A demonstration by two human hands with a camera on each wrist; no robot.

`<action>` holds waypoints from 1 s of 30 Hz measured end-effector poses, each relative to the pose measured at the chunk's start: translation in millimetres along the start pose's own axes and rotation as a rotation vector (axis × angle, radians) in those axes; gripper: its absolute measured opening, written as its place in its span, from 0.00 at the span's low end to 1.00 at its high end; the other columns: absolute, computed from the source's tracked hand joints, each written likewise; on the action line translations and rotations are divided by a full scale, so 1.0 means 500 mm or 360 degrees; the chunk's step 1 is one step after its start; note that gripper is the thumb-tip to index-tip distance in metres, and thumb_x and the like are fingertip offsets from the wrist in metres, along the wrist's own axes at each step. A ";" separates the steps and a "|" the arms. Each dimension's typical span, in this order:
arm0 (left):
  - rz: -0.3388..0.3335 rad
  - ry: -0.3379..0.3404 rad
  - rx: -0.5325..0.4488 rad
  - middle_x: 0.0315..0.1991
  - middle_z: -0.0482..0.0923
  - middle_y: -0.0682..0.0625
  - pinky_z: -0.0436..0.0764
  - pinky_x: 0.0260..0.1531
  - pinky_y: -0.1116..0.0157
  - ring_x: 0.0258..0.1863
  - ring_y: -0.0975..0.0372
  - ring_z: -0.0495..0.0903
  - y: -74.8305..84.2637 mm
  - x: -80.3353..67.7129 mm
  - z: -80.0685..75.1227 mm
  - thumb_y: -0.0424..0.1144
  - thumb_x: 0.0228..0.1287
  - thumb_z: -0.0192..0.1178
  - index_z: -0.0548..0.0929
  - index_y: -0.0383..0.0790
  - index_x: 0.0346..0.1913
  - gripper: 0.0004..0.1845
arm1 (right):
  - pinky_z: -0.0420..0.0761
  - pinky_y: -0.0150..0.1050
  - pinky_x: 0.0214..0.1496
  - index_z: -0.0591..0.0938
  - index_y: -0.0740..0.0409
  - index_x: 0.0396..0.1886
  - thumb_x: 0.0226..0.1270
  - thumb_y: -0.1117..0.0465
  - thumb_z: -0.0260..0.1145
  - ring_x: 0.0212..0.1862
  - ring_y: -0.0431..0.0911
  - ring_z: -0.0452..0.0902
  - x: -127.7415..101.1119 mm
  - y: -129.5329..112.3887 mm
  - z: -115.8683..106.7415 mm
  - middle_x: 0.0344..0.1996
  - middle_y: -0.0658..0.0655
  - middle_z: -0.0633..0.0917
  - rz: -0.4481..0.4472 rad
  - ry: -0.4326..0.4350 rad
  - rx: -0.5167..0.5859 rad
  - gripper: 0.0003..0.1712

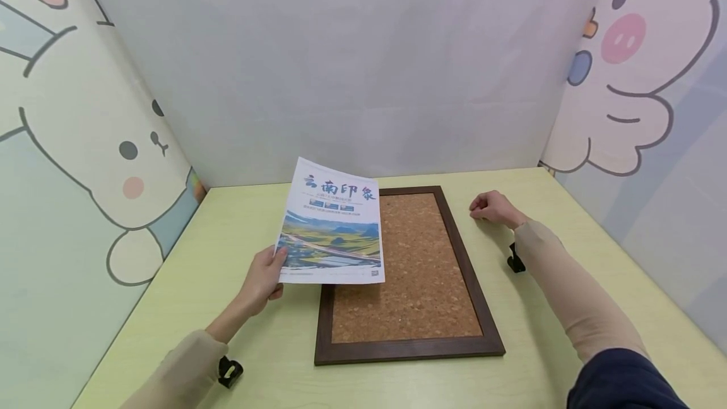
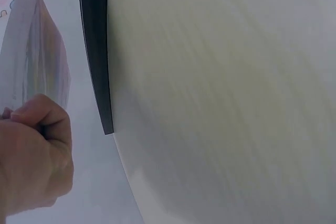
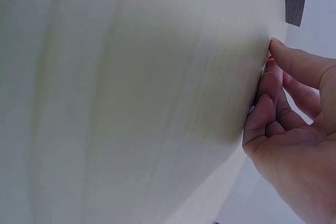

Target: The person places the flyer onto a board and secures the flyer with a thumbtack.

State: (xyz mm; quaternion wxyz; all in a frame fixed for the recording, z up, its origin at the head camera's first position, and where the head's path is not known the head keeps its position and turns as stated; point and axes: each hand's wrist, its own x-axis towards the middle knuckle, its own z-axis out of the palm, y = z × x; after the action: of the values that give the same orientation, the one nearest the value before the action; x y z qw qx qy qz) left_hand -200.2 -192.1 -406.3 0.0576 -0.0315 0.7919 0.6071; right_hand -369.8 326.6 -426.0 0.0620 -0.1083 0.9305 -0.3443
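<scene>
My left hand (image 1: pixel 264 276) grips the lower left edge of a printed paper poster (image 1: pixel 332 226), thumb on the front. The sheet has blue Chinese lettering above a landscape picture and is held tilted over the left part of a cork board (image 1: pixel 420 270) with a dark brown frame. In the left wrist view, the poster (image 2: pixel 39 51) rises edge-on from the curled fingers. Right of the board, my right hand (image 1: pixel 496 208) is down at the tabletop with fingers bent. A tiny red thing (image 3: pixel 270 56) shows between its thumb and forefinger, mostly hidden.
The board lies flat on a pale yellow-green table (image 1: pixel 255 358). A plain light wall (image 1: pixel 363 68) stands behind, and cartoon-printed side walls rise left and right. Black wrist mounts (image 1: pixel 230 372) sit under both forearms.
</scene>
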 end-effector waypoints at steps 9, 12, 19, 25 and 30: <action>0.0002 0.0021 -0.0031 0.29 0.86 0.44 0.58 0.07 0.70 0.05 0.66 0.57 0.006 -0.001 0.029 0.42 0.79 0.37 0.70 0.29 0.62 0.22 | 0.71 0.32 0.31 0.81 0.72 0.43 0.64 0.65 0.66 0.30 0.41 0.71 0.000 -0.003 -0.001 0.32 0.60 0.83 0.0033 -0.0012 0.0009 0.13; -0.0006 0.0027 -0.0043 0.27 0.85 0.45 0.58 0.07 0.70 0.05 0.66 0.58 0.010 -0.002 0.041 0.42 0.79 0.38 0.71 0.30 0.61 0.21 | 0.71 0.32 0.31 0.81 0.72 0.43 0.64 0.65 0.66 0.29 0.41 0.70 -0.001 -0.004 -0.002 0.32 0.60 0.83 0.0037 -0.0016 0.0011 0.13; 0.0015 0.0026 -0.0091 0.26 0.85 0.44 0.58 0.06 0.69 0.05 0.66 0.57 0.017 -0.002 0.068 0.40 0.79 0.39 0.73 0.30 0.59 0.20 | 0.71 0.32 0.31 0.81 0.71 0.42 0.64 0.65 0.65 0.30 0.40 0.70 -0.002 -0.002 -0.002 0.32 0.60 0.83 0.0024 -0.0013 0.0009 0.13; 0.0014 0.0026 -0.0110 0.30 0.86 0.41 0.58 0.07 0.68 0.04 0.66 0.57 0.021 -0.002 0.088 0.41 0.78 0.40 0.73 0.32 0.60 0.20 | 0.72 0.32 0.31 0.81 0.71 0.43 0.64 0.64 0.66 0.29 0.39 0.70 0.001 0.002 -0.002 0.32 0.60 0.83 0.0036 -0.0016 0.0012 0.13; 0.0015 0.0040 -0.0131 0.30 0.86 0.40 0.57 0.06 0.68 0.04 0.66 0.57 0.021 -0.004 0.103 0.42 0.78 0.41 0.73 0.32 0.60 0.20 | 0.72 0.32 0.31 0.81 0.71 0.42 0.64 0.64 0.66 0.28 0.39 0.70 0.002 0.002 -0.001 0.32 0.60 0.83 0.0045 -0.0013 0.0005 0.13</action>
State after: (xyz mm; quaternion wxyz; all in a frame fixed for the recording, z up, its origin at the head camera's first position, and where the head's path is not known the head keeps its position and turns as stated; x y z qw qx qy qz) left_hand -196.8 -139.8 -409.2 0.0434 -0.0377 0.7670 0.6390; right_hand -371.3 327.5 -426.3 0.0707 -0.0964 0.9312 -0.3444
